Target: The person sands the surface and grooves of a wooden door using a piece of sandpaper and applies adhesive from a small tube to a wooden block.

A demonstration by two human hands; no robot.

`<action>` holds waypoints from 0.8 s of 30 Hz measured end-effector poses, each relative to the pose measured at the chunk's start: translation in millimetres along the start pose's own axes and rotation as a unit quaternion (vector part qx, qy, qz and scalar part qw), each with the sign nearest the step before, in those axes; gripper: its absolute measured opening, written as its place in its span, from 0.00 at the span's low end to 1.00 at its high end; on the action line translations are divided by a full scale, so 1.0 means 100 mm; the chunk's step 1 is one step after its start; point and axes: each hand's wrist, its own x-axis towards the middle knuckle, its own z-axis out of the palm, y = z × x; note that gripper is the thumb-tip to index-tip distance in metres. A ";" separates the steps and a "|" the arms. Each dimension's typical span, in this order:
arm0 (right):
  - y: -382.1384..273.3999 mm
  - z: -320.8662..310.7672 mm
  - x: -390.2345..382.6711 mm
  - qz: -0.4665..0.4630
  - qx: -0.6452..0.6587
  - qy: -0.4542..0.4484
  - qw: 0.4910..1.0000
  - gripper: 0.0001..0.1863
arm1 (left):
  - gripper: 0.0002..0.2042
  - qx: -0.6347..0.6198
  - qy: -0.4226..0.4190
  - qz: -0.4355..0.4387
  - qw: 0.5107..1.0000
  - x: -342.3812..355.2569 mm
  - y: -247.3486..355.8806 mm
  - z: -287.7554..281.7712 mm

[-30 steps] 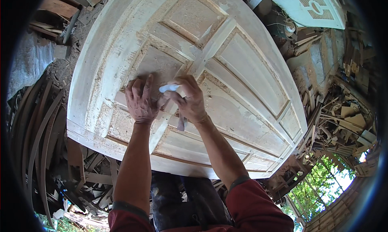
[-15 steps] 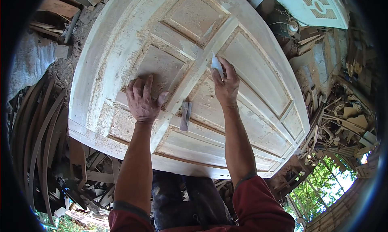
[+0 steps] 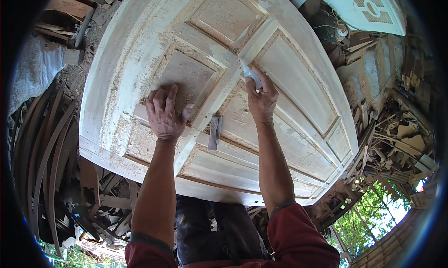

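A pale wooden door [image 3: 275,142] with raised panels and dusty grooves lies in front of me. My left hand [image 3: 165,114] rests with fingers spread on the middle-left panel. My right hand [image 3: 261,95] grips a small white nozzle-tipped bottle [image 3: 248,68], its tip at the middle rail where panels meet. Between my hands a narrow grey strip [image 3: 214,132], its material unclear, lies on the door.
Curved wooden strips [image 3: 46,160] are piled at left below a whitish sack [image 3: 35,67]. Scrap wood [image 3: 401,137] crowds the right side. A white vented appliance [image 3: 354,6] stands at upper right. My legs [image 3: 219,230] are at the door's near edge.
My right hand has moved up and right with the white bottle, away from my left hand and the grey strip, which stays on the door. My left hand has stayed on its panel.
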 end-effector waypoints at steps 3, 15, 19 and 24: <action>0.02 -0.01 0.01 0.000 -0.009 -0.004 1.000 0.17 | 0.34 -0.005 -0.002 -0.003 1.000 -0.01 0.01 0.01; 0.10 -0.02 0.01 -0.059 -0.060 -0.020 0.996 0.16 | 0.33 0.002 -0.006 -0.002 1.000 0.00 0.02 0.00; 0.06 0.00 0.00 -0.013 -0.030 -0.017 0.999 0.15 | 0.33 0.005 -0.004 -0.003 1.000 0.00 0.00 0.00; 0.01 0.00 0.00 -0.006 -0.018 -0.014 1.000 0.15 | 0.33 0.006 -0.004 -0.005 1.000 -0.01 0.00 0.01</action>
